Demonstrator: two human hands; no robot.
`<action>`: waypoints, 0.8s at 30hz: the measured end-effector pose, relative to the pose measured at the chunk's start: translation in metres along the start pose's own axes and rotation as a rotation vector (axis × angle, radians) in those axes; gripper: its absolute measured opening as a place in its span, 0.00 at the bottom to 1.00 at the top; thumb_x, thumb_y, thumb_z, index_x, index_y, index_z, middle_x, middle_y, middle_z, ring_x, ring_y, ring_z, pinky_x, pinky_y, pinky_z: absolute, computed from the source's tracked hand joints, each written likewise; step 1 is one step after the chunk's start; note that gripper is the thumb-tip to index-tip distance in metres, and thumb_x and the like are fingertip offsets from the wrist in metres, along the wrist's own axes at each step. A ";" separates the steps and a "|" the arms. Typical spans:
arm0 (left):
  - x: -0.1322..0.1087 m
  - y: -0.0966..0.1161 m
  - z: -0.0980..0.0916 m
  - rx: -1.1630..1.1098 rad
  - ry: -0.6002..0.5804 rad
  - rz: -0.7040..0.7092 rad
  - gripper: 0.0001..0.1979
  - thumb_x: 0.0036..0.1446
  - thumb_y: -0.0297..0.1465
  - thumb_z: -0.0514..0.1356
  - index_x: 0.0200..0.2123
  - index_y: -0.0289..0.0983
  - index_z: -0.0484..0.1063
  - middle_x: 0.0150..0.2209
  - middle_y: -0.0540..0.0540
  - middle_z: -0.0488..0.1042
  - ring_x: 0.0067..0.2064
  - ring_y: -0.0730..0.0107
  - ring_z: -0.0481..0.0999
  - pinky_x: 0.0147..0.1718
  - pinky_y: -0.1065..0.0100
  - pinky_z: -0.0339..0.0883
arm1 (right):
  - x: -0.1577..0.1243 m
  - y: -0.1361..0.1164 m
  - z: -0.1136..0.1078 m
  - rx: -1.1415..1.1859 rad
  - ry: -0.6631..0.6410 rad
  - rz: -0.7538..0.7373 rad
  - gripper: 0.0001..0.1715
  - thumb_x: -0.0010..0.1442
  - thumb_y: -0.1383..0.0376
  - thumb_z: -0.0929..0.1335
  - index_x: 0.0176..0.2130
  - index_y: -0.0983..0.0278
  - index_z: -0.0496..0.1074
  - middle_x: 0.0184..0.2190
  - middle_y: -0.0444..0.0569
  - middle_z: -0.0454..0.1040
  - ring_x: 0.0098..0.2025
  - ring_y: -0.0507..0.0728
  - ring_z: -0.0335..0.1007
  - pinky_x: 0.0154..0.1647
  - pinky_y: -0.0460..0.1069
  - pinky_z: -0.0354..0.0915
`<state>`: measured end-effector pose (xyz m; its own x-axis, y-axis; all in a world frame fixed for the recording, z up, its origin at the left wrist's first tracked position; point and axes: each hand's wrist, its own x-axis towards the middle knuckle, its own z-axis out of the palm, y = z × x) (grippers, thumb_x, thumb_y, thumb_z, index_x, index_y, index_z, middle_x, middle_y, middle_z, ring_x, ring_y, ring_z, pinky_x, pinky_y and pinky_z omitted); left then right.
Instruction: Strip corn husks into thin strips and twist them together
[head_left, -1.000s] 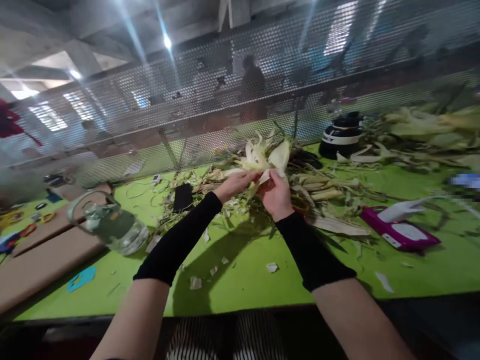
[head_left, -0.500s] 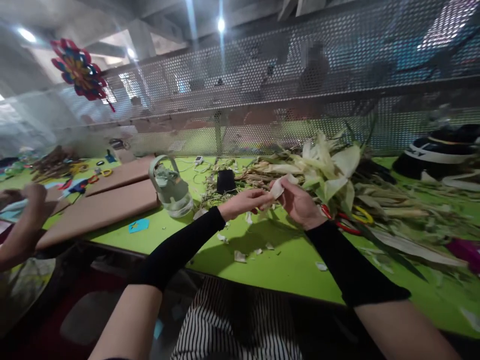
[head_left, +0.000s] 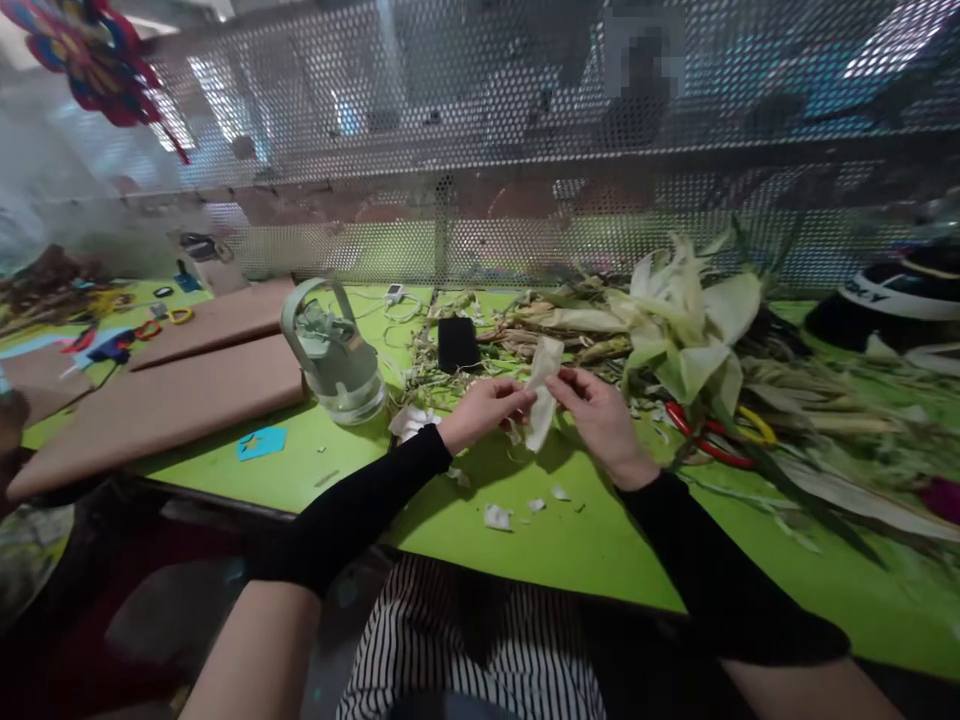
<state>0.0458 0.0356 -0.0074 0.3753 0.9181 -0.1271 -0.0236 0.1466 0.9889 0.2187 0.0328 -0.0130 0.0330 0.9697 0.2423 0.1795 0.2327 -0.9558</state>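
A pale strip of corn husk point(head_left: 543, 385) is held upright above the green table between my two hands. My left hand point(head_left: 487, 412) pinches its left edge with thumb and fingers. On the other side, my right hand point(head_left: 600, 420) grips the strip's right edge between thumb and forefinger. Small torn scraps of husk point(head_left: 497, 517) lie on the table below the hands. Behind the right hand stands a bunch of pale green corn husks point(head_left: 690, 320), with red-handled scissors point(head_left: 709, 440) at its base.
Left of my hands stands a green-lidded water bottle point(head_left: 334, 355). A black phone point(head_left: 457, 344) lies among dry stalks. Brown cardboard point(head_left: 187, 400) and a blue tag point(head_left: 261, 442) are farther left. A perforated metal screen point(head_left: 480, 150) rises behind the table. A black visor cap point(head_left: 889, 300) sits at right.
The husk strip has turned from lying folded over the fingers to standing upright and flattened between both hands. My view has tilted down slightly, and the other person's hand at left has mostly left the frame.
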 end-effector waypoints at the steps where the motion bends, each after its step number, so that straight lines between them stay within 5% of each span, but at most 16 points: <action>1: 0.001 -0.002 -0.001 -0.019 -0.013 -0.008 0.13 0.62 0.36 0.65 0.30 0.34 0.70 0.25 0.54 0.71 0.27 0.79 0.74 0.26 0.76 0.60 | 0.000 0.001 -0.001 -0.005 0.008 0.008 0.27 0.49 0.41 0.77 0.33 0.60 0.76 0.29 0.44 0.76 0.31 0.54 0.67 0.35 0.51 0.66; 5: -0.002 -0.005 0.000 -0.087 -0.015 -0.013 0.12 0.65 0.34 0.63 0.31 0.34 0.68 0.28 0.54 0.71 0.28 0.80 0.76 0.27 0.76 0.62 | -0.002 0.001 -0.004 -0.052 0.025 0.011 0.27 0.53 0.40 0.75 0.37 0.60 0.76 0.32 0.45 0.77 0.33 0.55 0.69 0.35 0.51 0.67; 11: -0.009 0.001 0.001 -0.059 0.044 0.091 0.08 0.67 0.30 0.59 0.34 0.34 0.70 0.30 0.52 0.73 0.29 0.80 0.74 0.28 0.76 0.64 | -0.012 -0.012 -0.005 -0.230 -0.149 0.022 0.28 0.49 0.41 0.78 0.36 0.60 0.77 0.33 0.48 0.80 0.32 0.58 0.73 0.34 0.53 0.69; 16: -0.008 0.002 -0.005 -0.143 0.038 0.033 0.08 0.68 0.33 0.60 0.36 0.35 0.69 0.30 0.52 0.73 0.29 0.80 0.74 0.29 0.75 0.65 | -0.011 -0.018 -0.005 -0.024 -0.144 0.070 0.25 0.52 0.41 0.77 0.34 0.59 0.79 0.33 0.47 0.81 0.34 0.57 0.73 0.36 0.52 0.70; 20: -0.008 0.000 -0.008 -0.151 -0.064 -0.001 0.16 0.60 0.41 0.68 0.39 0.34 0.71 0.34 0.49 0.77 0.32 0.79 0.75 0.33 0.72 0.68 | -0.011 -0.015 -0.005 0.018 -0.126 0.104 0.24 0.52 0.43 0.77 0.35 0.59 0.78 0.31 0.46 0.79 0.30 0.55 0.71 0.31 0.50 0.68; 24: -0.008 -0.001 -0.011 -0.090 -0.161 -0.013 0.17 0.55 0.38 0.72 0.38 0.32 0.73 0.35 0.47 0.78 0.33 0.77 0.76 0.36 0.69 0.69 | -0.010 -0.010 -0.006 -0.011 -0.095 0.066 0.22 0.51 0.45 0.78 0.34 0.59 0.78 0.30 0.44 0.78 0.29 0.54 0.69 0.30 0.49 0.67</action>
<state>0.0330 0.0317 -0.0084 0.5195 0.8461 -0.1189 -0.0980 0.1973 0.9754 0.2224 0.0202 -0.0045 -0.0480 0.9856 0.1619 0.1905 0.1681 -0.9672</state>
